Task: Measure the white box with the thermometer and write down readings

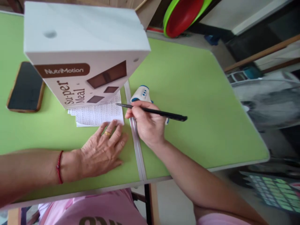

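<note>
My right hand (150, 125) grips a black pen (164, 114), its tip pointing left over the right edge of a sheet of paper (100, 115) covered in small writing. I cannot tell whether the tip touches the paper. My left hand (105, 148) lies flat, fingers stretched out, with fingertips on the paper's lower right edge. A white box (84, 62) marked NutriMotion stands upright at the paper's far side and hides part of it. Just behind my right hand lies a white and blue object (142, 93), partly covered by the hand.
A phone (27, 87) in a brown case lies on the green folding table (199, 93), left of the box. A metal seam (138, 150) crosses the tabletop. Red and green basins (182, 15) stand beyond the far edge, and a fan (255, 100) is at the right.
</note>
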A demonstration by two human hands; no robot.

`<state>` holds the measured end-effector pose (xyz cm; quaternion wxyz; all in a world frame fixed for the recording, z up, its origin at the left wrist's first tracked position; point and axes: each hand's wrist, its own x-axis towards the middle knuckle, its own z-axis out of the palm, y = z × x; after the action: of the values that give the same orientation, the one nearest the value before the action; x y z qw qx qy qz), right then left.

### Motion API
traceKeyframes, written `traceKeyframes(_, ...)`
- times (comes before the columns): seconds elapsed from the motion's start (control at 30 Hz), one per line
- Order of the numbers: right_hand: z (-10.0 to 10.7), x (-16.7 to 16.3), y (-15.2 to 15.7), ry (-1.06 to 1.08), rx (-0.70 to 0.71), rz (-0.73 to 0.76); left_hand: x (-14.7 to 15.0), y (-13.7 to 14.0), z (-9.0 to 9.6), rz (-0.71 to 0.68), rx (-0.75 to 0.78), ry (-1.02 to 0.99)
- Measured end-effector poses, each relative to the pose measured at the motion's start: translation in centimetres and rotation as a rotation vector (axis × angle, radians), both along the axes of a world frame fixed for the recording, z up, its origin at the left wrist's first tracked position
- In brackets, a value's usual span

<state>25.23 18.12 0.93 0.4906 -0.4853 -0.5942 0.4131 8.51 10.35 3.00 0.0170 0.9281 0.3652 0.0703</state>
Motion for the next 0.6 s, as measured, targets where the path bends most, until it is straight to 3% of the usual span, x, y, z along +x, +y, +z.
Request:
traceKeyframes(0.1, -0.2, 0.2, -0.1, -0.056, -0.013, -0.051, -0.5, 0.0, -0.1, -0.02, -0.032, -0.04)
traceKeyframes(0.3, 1.2, -0.5, -1.0, -0.248, 0.026, -0.008, -0.5, -0.4, -0.1, -0.011, -0.033, -0.065)
traceKeyframes(0.4, 1.8, -0.8, -1.2, -0.316, 0.095, -0.025, -0.4, -0.5, 0.0, -0.002, -0.019, -0.064)
traceKeyframes(0.6, 1.6, -0.6, -1.3, -0.41, 0.221, 0.077, -0.3, -0.4, 0.2, -0.001, -0.003, -0.046)
